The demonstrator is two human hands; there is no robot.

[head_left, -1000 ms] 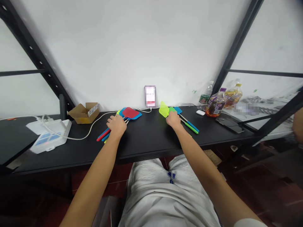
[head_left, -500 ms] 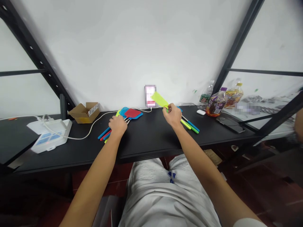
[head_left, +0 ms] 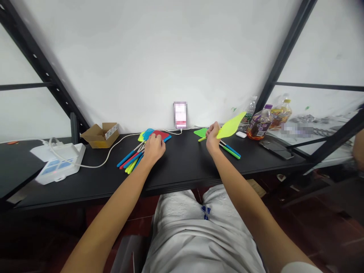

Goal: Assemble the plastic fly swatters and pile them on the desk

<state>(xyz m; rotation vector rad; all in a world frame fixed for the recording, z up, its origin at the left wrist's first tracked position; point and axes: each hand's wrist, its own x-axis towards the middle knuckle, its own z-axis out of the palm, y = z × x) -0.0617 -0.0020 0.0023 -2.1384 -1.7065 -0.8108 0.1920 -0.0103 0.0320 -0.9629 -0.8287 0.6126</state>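
Colourful fly swatters lie in two groups on the black desk. In the left pile, a red fly swatter head (head_left: pixel 162 134) overlaps a blue head (head_left: pixel 148 133) and a yellow-green one. Several handles (head_left: pixel 130 157) fan out toward me. My left hand (head_left: pixel 155 148) rests on the heads with its fingers curled at the red one; the fingertips are partly hidden. My right hand (head_left: pixel 213 137) grips a yellow-green fly swatter (head_left: pixel 231 126) above the desk, its head tilted up to the right and its handle end pointing left. Beneath it lie a green fly swatter (head_left: pixel 200 132) and a blue handle (head_left: pixel 233 151).
A phone (head_left: pixel 180 115) leans on the wall, its cable running left to a white power strip (head_left: pixel 61 165). An open cardboard box (head_left: pixel 102 136) stands near it. At right are bottles (head_left: pixel 259 123), a small white case (head_left: pixel 241 134) and a dark phone (head_left: pixel 275 149).
My right hand has lifted the yellow-green fly swatter off the right group and swung its head from left to right. My left hand has shifted right, from the shafts onto the heads.
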